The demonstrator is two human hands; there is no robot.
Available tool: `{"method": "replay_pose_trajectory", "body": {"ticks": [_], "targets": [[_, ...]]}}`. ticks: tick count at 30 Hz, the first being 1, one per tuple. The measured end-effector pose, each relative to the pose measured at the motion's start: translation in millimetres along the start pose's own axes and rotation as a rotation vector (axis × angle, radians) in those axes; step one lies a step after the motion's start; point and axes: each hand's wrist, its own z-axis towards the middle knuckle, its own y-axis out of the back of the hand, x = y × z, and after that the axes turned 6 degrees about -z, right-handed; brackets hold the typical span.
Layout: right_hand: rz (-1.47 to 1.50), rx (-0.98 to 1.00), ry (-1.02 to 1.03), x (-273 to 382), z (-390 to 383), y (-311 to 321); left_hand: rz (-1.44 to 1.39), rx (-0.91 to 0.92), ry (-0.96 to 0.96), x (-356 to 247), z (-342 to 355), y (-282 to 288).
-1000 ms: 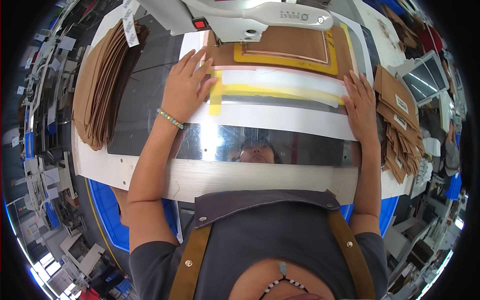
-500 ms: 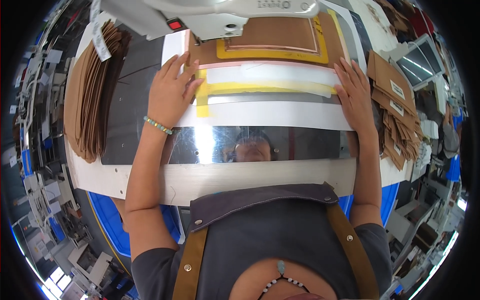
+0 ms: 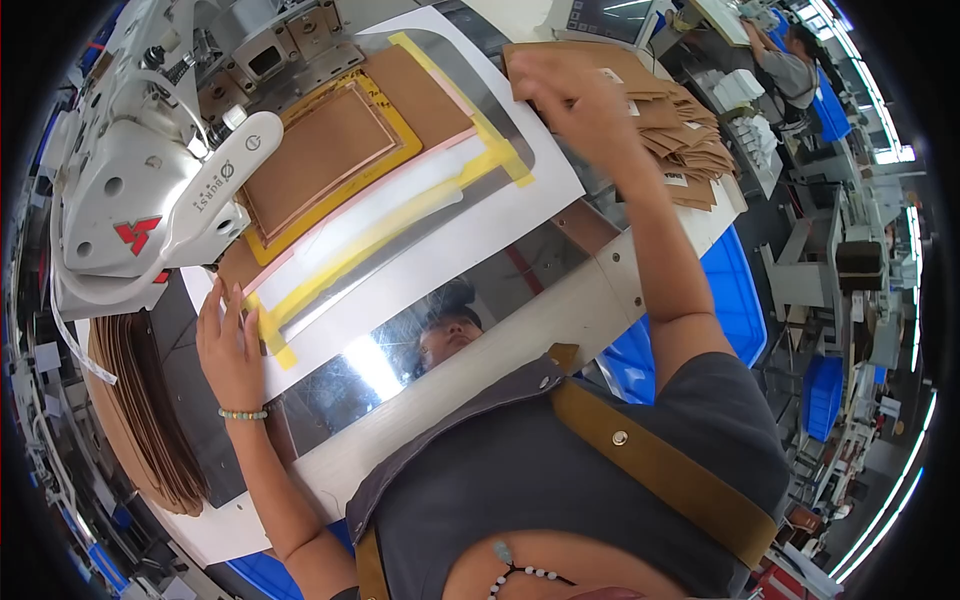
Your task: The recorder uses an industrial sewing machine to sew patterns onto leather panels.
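My left hand (image 3: 230, 345) lies at the near left corner of the taped template (image 3: 340, 250), its fingers stretched out and holding nothing. On the template is a flat brown piece (image 3: 425, 92), with a yellow-edged rectangular frame (image 3: 405, 140) pressed over it, partly under the white sewing machine head (image 3: 150, 190). My right hand (image 3: 580, 105) is over the upper left end of the pile of brown pieces (image 3: 665, 125) at the right. Motion smears its fingers, and whether they grip a piece is hidden.
A stack of brown pieces (image 3: 150, 420) stands on its edges at the left. A shiny metal plate (image 3: 500, 275) borders the near side. A screen (image 3: 605, 20) stands beyond the right pile. Blue bins (image 3: 735, 300) sit below the table edge; another person (image 3: 790, 70) works far right.
My right hand has left the template's right edge and moved over to the brown pile. My left hand stays at the template's left side. The whole view has turned toward the right.
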Motion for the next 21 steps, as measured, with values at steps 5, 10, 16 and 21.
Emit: {"method": "replay_pose_trajectory", "body": {"ticks": [5,10,16,21], "targets": [[-0.374,-0.050,-0.037,-92.1,15.0,50.3,-0.022,0.008,0.015,-2.9,0.8,4.5],[-0.460,0.006,-0.057,-112.2,-28.0,4.3,0.004,0.015,0.014,1.7,-2.9,0.0],[-0.299,0.029,-0.220,-101.5,-14.3,13.8,-0.018,0.003,0.026,5.8,-6.7,-1.6],[-0.418,0.445,-0.211,-129.6,17.1,26.1,-0.041,-0.004,0.035,3.9,-5.9,0.9]]}}
